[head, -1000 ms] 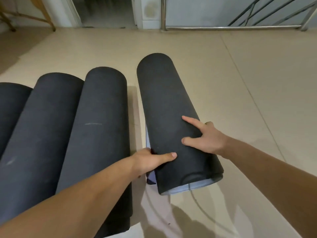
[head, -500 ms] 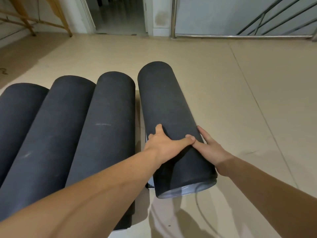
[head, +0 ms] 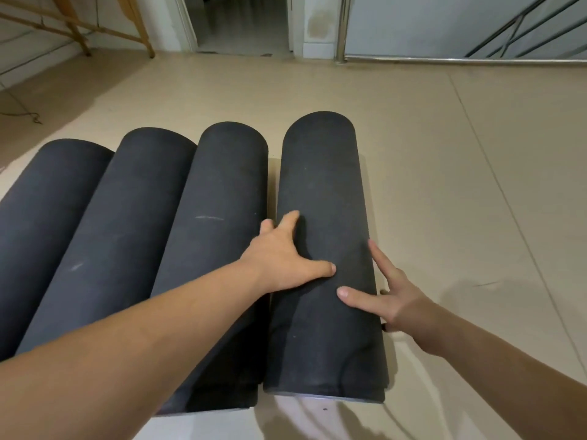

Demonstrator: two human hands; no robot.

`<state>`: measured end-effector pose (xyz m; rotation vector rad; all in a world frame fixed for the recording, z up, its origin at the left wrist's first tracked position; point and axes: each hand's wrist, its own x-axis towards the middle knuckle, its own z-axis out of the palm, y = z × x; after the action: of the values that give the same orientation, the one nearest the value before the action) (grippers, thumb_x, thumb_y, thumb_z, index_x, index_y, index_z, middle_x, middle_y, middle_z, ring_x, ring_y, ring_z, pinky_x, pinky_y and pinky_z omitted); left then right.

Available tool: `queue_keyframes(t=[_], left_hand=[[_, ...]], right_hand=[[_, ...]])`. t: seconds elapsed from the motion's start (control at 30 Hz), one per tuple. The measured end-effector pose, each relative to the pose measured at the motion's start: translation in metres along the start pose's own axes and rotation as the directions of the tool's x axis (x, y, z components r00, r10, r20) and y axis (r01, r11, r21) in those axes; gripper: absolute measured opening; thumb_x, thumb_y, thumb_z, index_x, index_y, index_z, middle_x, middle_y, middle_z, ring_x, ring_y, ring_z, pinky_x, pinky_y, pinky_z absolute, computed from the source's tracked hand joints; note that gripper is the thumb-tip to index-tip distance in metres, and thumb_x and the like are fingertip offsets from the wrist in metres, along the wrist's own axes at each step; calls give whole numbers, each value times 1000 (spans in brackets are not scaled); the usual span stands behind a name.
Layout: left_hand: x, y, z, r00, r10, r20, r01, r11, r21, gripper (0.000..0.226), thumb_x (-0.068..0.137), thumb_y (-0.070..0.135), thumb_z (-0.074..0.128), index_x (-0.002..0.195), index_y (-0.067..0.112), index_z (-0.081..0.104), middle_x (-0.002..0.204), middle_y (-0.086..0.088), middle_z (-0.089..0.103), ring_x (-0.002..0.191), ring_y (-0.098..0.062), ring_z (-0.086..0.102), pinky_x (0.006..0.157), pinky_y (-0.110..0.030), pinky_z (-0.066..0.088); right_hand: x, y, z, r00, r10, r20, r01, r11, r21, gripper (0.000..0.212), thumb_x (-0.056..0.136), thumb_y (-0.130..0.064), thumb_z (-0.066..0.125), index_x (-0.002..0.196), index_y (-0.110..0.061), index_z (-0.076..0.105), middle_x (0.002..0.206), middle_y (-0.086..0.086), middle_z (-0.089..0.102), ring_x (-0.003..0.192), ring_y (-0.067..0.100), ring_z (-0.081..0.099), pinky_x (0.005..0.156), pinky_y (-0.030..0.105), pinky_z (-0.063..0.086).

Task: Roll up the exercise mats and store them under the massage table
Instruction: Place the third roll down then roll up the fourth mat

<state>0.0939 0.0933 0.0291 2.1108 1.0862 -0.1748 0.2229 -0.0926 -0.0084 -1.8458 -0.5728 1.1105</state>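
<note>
Left hand (head: 286,258) and right hand (head: 390,296) press flat, spread, on roll (head: 320,173) (no grip): ease off and it may unroll.

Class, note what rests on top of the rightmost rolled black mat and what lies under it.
The left hand and, by its thumb, the right hand press on the rolled black mat. Its underside is hidden; beige tiled floor surrounds it.

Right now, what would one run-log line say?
mats: four rolled, side by side on floor | left hand: pressing rightmost roll | right hand: against its right side | stored: not yet
</note>
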Motion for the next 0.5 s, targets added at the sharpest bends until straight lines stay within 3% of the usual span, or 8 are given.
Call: queue_keyframes(t=[0.07, 0.2, 0.3, 0.43, 0.5], left_hand=[[-1, 5, 4, 998, 31, 59, -32, 999, 17, 129, 62, 74, 84, 164, 44, 10, 160, 0, 28, 144, -26, 42, 111, -34, 43], [5, 7, 11, 998, -36, 49, 42, 991, -126, 141, 50, 81, 85, 162, 47, 7, 157, 0, 30, 137, -25, 46, 110, -41, 48], [11, 5, 16, 998, -58, 17, 61, 968, -244, 140, 48, 73, 91, 159, 42, 11, 145, 3, 38, 119, -18, 50, 104, -38, 52], [22, -19, 15, 997, -74, 9, 71, 912, -404, 150, 37, 70, 96, 159, 47, 12, 147, 10, 48, 127, -15, 56, 106, -37, 53], [19, -23, 8, 998, -56, 28, 62, 912, -405, 147, 43, 65, 97, 161, 43, 13, 144, 13, 49, 126, -11, 56, 105, -31, 51]], right_hand=[[10, -2, 2, 998, -14, 55, 11, 998, 59, 132, 43, -62, 102, 148, -75, 22, 152, -22, 46, 131, 12, 59, 100, 41, 57], [28, -10, 8, 995, -90, 43, 92, 994, -56, 134, 39, -60, 102, 149, -73, 26, 154, -21, 43, 140, 8, 49, 117, 37, 43], [39, -26, 9, 992, -107, 74, 116, 983, -145, 133, 38, -60, 102, 148, -72, 28, 153, -20, 41, 142, 6, 43, 116, 32, 40], [48, -41, 10, 992, -91, 87, 111, 958, -264, 111, 54, -65, 95, 145, -75, 31, 146, -14, 39, 137, 12, 46, 111, 30, 42], [47, -39, 8, 992, -102, 80, 122, 942, -312, 103, 63, -67, 91, 145, -75, 29, 135, -13, 35, 130, 13, 47, 108, 28, 42]])
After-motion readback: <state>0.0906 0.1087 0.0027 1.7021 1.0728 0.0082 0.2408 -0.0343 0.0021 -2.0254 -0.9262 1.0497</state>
